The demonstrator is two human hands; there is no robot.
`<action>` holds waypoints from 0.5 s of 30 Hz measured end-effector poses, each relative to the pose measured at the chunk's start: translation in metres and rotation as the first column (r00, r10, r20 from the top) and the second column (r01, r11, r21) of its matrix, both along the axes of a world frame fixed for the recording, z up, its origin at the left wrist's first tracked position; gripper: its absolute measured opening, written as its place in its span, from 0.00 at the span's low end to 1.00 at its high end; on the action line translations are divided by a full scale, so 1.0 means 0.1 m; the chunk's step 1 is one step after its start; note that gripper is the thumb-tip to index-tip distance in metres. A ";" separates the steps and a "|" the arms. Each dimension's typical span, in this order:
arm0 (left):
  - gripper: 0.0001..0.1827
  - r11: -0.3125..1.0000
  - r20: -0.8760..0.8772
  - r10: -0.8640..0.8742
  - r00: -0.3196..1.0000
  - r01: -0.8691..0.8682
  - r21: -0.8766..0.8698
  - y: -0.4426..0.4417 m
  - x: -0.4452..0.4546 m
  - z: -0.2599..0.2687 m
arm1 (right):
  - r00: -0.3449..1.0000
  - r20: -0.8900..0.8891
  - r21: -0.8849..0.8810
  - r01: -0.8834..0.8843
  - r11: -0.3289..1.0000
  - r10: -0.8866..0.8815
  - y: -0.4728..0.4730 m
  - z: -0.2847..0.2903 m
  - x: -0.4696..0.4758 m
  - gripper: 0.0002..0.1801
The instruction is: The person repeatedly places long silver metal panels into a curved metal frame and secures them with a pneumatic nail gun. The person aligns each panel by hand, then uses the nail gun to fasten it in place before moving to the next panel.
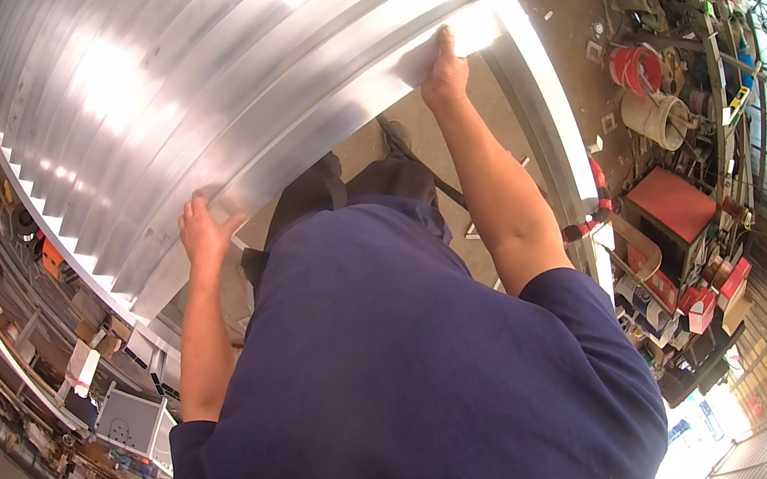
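Note:
In front of me stretches a large panel of long, shiny metal slats (179, 53), laid side by side between two rails. My right hand (448, 71) grips the nearest metal slat (341, 126) close to its right end, thumb on top and the other fingers mostly hidden. Near the slat's left part, my left hand (208, 229) spans it with the thumb on the near side and the fingers over the far side. A pale metal side rail (557, 90) runs along the right end of the slats.
A red-and-black cable or strap (594, 199) hangs at the right rail. Beyond stand a red bucket (634, 67), a dirty white bucket (653, 119) and a red-topped cabinet (671, 202). Metal bars and clutter (23, 301) fill the left side. A grey panel box (128, 421) sits lower left.

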State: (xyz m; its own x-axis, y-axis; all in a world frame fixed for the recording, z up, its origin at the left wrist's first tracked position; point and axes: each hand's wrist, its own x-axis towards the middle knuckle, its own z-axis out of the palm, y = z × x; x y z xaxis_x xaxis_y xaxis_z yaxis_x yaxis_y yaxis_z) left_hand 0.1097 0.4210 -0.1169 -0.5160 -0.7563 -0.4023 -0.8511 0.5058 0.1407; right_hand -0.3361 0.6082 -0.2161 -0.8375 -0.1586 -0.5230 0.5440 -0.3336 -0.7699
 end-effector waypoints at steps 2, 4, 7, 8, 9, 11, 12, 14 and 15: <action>0.45 0.999 -0.057 -0.024 0.998 0.022 -0.029 0.02 -0.03 0.00 | 1.000 -0.003 0.000 -0.011 1.000 0.011 0.01 -0.03 -0.01 0.32; 0.46 0.995 -0.011 -0.062 0.998 0.061 -0.075 0.11 -0.10 0.00 | 1.000 0.028 0.027 -0.010 1.000 0.010 0.03 -0.06 -0.01 0.35; 0.46 0.999 -0.013 -0.049 0.999 0.048 -0.024 0.21 -0.33 -0.02 | 0.998 0.049 0.074 -0.031 0.997 0.027 0.05 -0.04 -0.01 0.35; 0.46 0.999 -0.059 -0.046 0.997 0.046 -0.002 0.23 -0.41 -0.03 | 0.998 0.051 0.086 -0.030 0.996 0.025 0.06 -0.02 -0.01 0.35; 0.46 1.000 -0.001 -0.020 1.000 0.020 0.002 0.25 -0.47 -0.03 | 0.998 0.055 0.103 -0.025 0.994 0.020 0.05 0.00 -0.01 0.35; 0.45 1.000 0.048 0.003 0.999 -0.002 -0.026 0.28 -0.53 -0.01 | 0.998 0.068 0.117 -0.019 0.993 0.011 0.01 0.08 0.00 0.35; 0.45 1.000 0.056 0.000 0.998 0.001 -0.019 0.28 -0.56 -0.01 | 0.997 0.072 0.116 -0.016 0.993 0.008 -0.01 0.13 0.00 0.36; 0.45 1.000 0.063 0.003 0.998 -0.003 -0.010 0.27 -0.57 0.00 | 0.988 0.150 0.179 -0.069 0.982 0.042 -0.02 0.25 0.00 0.36; 0.45 1.000 0.050 -0.011 0.999 0.012 -0.013 0.26 -0.57 0.00 | 0.972 0.223 0.237 -0.128 0.963 0.074 0.02 0.32 -0.02 0.36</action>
State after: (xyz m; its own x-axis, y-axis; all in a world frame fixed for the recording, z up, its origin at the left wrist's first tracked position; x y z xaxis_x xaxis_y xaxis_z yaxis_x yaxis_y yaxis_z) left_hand 0.0531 0.4474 -0.1168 -0.5042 -0.7558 -0.4177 -0.8510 0.5171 0.0916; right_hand -0.3380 0.6106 -0.1838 -0.6907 -0.0799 -0.7187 0.7231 -0.0818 -0.6858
